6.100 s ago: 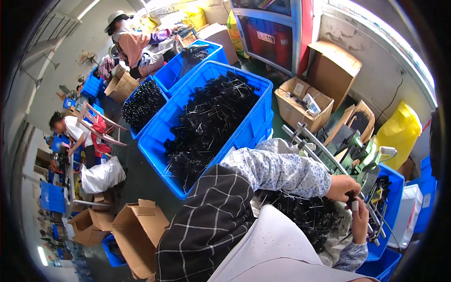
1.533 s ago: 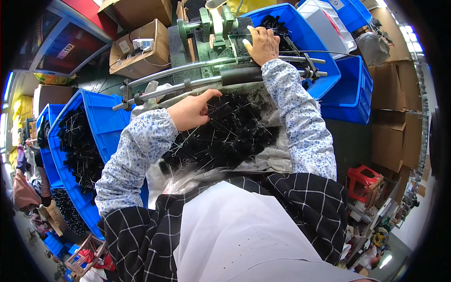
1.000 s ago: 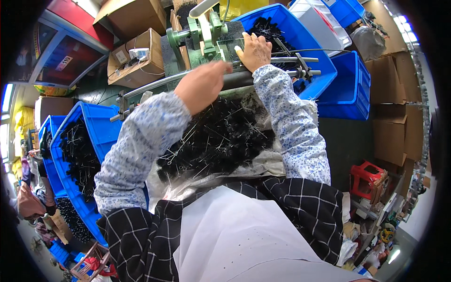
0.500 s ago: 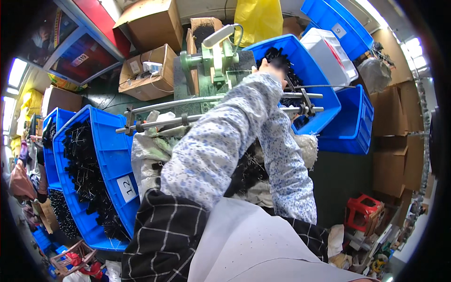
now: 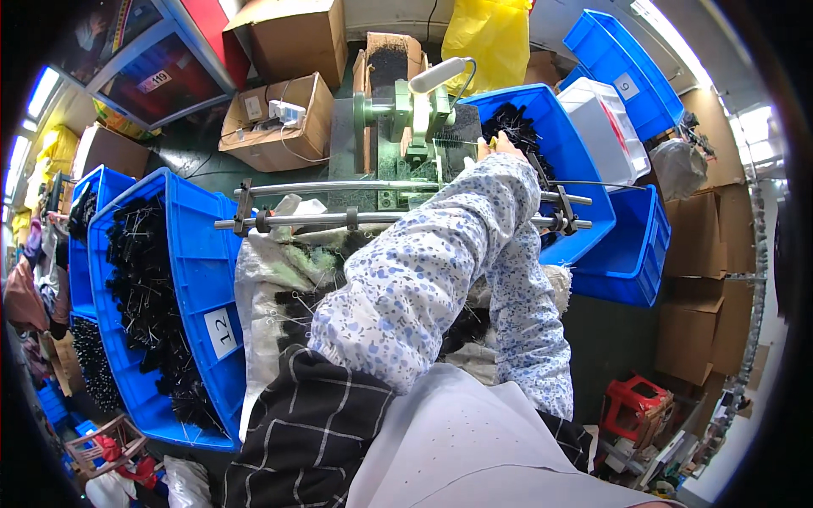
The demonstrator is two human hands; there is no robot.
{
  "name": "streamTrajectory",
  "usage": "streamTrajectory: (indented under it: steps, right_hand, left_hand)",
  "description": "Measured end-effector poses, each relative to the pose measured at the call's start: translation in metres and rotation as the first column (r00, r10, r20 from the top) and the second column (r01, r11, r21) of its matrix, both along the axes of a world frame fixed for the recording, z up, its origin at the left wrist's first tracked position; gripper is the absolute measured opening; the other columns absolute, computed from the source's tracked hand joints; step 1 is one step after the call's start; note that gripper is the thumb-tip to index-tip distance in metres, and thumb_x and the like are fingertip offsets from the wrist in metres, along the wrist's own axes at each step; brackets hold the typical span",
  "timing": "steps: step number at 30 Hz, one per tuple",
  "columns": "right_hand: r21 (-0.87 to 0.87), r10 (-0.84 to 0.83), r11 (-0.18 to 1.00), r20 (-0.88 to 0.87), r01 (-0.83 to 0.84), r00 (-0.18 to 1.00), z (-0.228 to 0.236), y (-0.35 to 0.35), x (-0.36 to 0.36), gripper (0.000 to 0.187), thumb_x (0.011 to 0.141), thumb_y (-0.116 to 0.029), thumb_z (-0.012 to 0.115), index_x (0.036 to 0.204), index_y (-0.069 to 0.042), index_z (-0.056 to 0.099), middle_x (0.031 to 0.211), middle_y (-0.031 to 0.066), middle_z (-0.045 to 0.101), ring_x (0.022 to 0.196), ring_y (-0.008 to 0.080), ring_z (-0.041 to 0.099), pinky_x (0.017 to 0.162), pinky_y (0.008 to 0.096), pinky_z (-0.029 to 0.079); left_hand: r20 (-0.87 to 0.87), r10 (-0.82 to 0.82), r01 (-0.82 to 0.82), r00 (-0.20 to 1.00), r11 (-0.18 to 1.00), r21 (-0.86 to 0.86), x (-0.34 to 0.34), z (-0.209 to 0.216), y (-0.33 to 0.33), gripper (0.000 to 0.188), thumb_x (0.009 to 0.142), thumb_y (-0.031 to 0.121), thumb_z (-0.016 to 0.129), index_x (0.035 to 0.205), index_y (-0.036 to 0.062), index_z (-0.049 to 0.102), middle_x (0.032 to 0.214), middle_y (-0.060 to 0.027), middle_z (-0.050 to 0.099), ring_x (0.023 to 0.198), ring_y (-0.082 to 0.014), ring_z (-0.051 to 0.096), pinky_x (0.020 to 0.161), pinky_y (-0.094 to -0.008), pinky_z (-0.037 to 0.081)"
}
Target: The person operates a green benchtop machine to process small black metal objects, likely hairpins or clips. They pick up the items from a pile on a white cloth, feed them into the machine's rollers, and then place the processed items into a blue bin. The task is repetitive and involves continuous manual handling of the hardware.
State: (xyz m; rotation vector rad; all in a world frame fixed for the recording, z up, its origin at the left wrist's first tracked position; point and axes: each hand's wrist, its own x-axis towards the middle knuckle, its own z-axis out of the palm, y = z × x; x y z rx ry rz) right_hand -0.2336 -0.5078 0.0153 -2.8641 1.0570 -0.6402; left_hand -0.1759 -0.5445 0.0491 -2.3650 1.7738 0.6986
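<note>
My left hand is at the near left edge of a blue bin of black bristle brushes, just right of a green bench machine. Its fingers are bent and pressed together; what they hold is too small to make out. A thin wire-like line runs between the machine head and the fingertips. My left sleeve, white with blue spots, crosses over my right sleeve. My right hand is hidden behind it, so its fingers do not show.
Two metal rails cross in front of the machine. A large blue bin of black brushes stands at left. Loose wire-stemmed brushes lie on pale sacking before me. Cardboard boxes stand behind; a red stool is at lower right.
The whole view has shifted a little, so the machine sits further right and lower. My left hand has come slightly closer to the machine head.
</note>
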Motion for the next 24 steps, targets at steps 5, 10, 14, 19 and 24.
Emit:
streamTrajectory:
  steps: [5, 10, 14, 19, 24]
  right_hand:
    - [0.002, 0.009, 1.0, -0.006, -0.009, 1.0, -0.001, 0.003, -0.002, 0.028, 0.078, -0.023, 0.055, 0.103, -0.01, 0.055, 0.105, 0.0081, 0.054, 0.101, 0.0245, 0.048, 0.08, 0.0424, 0.039]
    - [0.006, 0.01, 1.0, -0.005, -0.01, 1.0, -0.001, 0.002, -0.005, 0.028, 0.078, -0.023, 0.054, 0.102, -0.01, 0.056, 0.104, 0.0081, 0.054, 0.1, 0.0245, 0.048, 0.079, 0.0422, 0.039]
    - [0.014, -0.002, 1.0, -0.011, 0.003, 1.0, -0.004, -0.002, -0.01, 0.027, 0.078, -0.023, 0.054, 0.102, -0.009, 0.056, 0.104, 0.0082, 0.054, 0.1, 0.0245, 0.049, 0.079, 0.0421, 0.039]
    - [-0.009, 0.051, 0.999, -0.015, -0.051, 0.999, 0.004, 0.005, 0.006, 0.027, 0.078, -0.023, 0.054, 0.102, -0.009, 0.056, 0.103, 0.0082, 0.055, 0.1, 0.0246, 0.049, 0.079, 0.042, 0.039]
    - [0.003, 0.009, 1.0, -0.015, -0.009, 1.0, -0.001, -0.002, -0.008, 0.026, 0.079, -0.023, 0.054, 0.101, -0.009, 0.056, 0.103, 0.0083, 0.055, 0.099, 0.0246, 0.049, 0.078, 0.0419, 0.04]
  left_hand:
    - [-0.003, 0.02, -0.02, 1.0, 1.0, -0.013, 0.002, -0.004, 0.005, 0.057, 0.087, 0.055, 0.035, 0.125, 0.0147, 0.049, 0.133, -0.0089, 0.042, 0.129, -0.0232, 0.031, 0.109, -0.0461, 0.013]
    - [-0.001, 0.019, -0.019, 1.0, 0.999, -0.048, 0.0, -0.014, 0.003, 0.052, 0.088, 0.05, 0.034, 0.124, 0.016, 0.05, 0.132, -0.0099, 0.043, 0.127, -0.0248, 0.033, 0.108, -0.0461, 0.015]
    - [-0.043, 0.058, -0.061, 0.997, 0.995, -0.072, -0.007, -0.041, -0.012, 0.046, 0.092, 0.038, 0.034, 0.126, 0.0098, 0.047, 0.133, -0.0149, 0.04, 0.127, -0.0303, 0.033, 0.105, -0.0486, 0.02]
    - [-0.225, 0.28, -0.322, 0.933, 0.93, -0.176, 0.003, -0.102, -0.034, 0.044, 0.094, 0.032, 0.034, 0.129, 0.0063, 0.044, 0.136, -0.0175, 0.036, 0.129, -0.034, 0.029, 0.104, -0.0515, 0.023]
    - [-0.04, 0.042, -0.046, 0.998, 0.993, -0.11, 0.006, -0.018, 0.009, 0.057, 0.087, 0.055, 0.038, 0.123, 0.0132, 0.053, 0.13, -0.0085, 0.046, 0.129, -0.024, 0.032, 0.106, -0.0487, 0.018]
